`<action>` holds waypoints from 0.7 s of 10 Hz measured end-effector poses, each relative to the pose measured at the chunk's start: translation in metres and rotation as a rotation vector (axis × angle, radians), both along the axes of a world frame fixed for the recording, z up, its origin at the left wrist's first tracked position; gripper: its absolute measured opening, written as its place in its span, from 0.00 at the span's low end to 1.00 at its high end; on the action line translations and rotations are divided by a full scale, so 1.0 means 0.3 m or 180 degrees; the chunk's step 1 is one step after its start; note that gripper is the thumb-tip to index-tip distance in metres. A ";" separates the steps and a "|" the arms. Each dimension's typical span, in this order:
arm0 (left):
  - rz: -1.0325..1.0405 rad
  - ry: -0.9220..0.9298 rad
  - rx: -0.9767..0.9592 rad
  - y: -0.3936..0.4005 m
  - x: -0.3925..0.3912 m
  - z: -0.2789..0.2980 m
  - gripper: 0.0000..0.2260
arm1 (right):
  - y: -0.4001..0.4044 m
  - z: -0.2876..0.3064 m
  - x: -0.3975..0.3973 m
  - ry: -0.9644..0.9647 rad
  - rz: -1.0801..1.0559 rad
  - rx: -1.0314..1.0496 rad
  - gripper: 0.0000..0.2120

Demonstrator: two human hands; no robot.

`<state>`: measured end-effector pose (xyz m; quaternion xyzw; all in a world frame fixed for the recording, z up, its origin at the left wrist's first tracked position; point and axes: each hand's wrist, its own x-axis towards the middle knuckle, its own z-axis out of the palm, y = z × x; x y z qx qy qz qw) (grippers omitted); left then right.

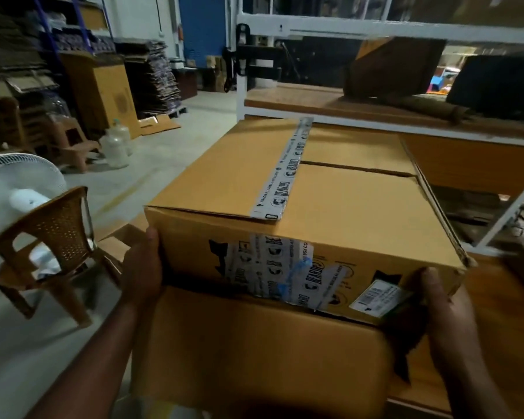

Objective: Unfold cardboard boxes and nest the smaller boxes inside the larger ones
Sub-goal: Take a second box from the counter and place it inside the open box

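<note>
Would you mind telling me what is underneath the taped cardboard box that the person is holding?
The taped box sits over another plain cardboard box, whose near flap or face shows below it. The left hand and right hand grip its lower corners. Its underside and the lower box's inside are hidden.

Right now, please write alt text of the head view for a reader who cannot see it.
Two hands, left hand and right hand, hold a taped cardboard box by its sides, over another brown box. A brown plastic chair and a white fan stand at the left, a white shelf rack behind.

Tan box, grey printed tape, brown chair.
</note>
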<state>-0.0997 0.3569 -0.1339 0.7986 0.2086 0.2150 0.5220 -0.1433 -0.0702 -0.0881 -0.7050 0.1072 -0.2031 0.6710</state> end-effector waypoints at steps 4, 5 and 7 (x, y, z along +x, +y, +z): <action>0.0827 -0.0919 -0.1520 0.052 0.066 -0.028 0.39 | 0.060 -0.062 0.089 -0.0465 0.0637 -0.1061 0.45; 0.0312 -0.0717 -0.0958 0.030 0.071 0.001 0.31 | -0.022 -0.161 0.097 -0.0364 0.0680 -0.1358 0.44; -0.0721 -0.0357 -0.0127 -0.057 0.118 -0.037 0.27 | -0.065 -0.188 0.091 -0.0099 0.1007 -0.1796 0.37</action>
